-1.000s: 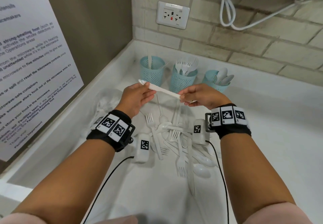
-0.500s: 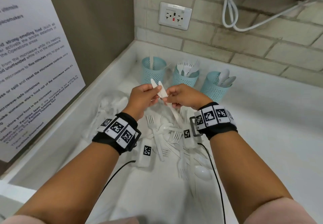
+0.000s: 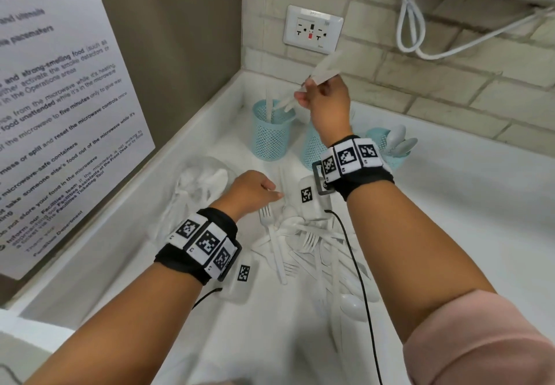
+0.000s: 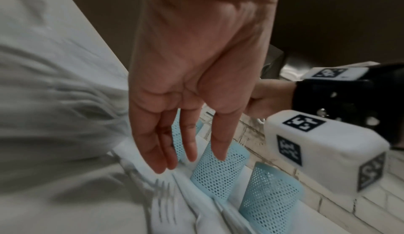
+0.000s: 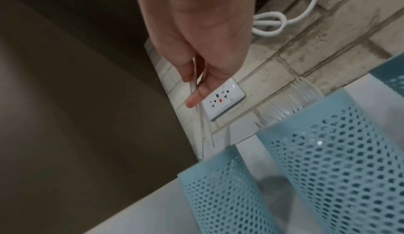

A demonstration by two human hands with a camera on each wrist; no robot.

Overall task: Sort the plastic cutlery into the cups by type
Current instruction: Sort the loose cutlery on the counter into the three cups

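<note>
My right hand point(image 3: 303, 94) is raised over the left blue mesh cup point(image 3: 270, 137) and pinches two white plastic knives point(image 3: 322, 69) held together. Their lower ends point into that cup, which holds one upright knife. In the right wrist view my thumb and fingers point(image 5: 192, 90) pinch the knives point(image 5: 202, 125) above the cup's rim point(image 5: 218, 191). My left hand point(image 3: 270, 192) hovers with relaxed, empty fingers point(image 4: 188, 158) over the pile of loose white forks, knives and spoons point(image 3: 300, 243). My forearm mostly hides the middle cup point(image 3: 310, 150). The right cup point(image 3: 387, 152) holds spoons.
The white counter point(image 3: 450, 234) ends in a corner, with a brown wall and a printed notice point(image 3: 60, 114) on the left. A brick wall with a socket point(image 3: 312, 29) and a white cable point(image 3: 420, 39) stands behind. A crumpled clear plastic bag point(image 3: 201, 180) lies left of the pile.
My left hand let go of the knives and dropped toward the pile. My right hand carried them up and back over the left cup.
</note>
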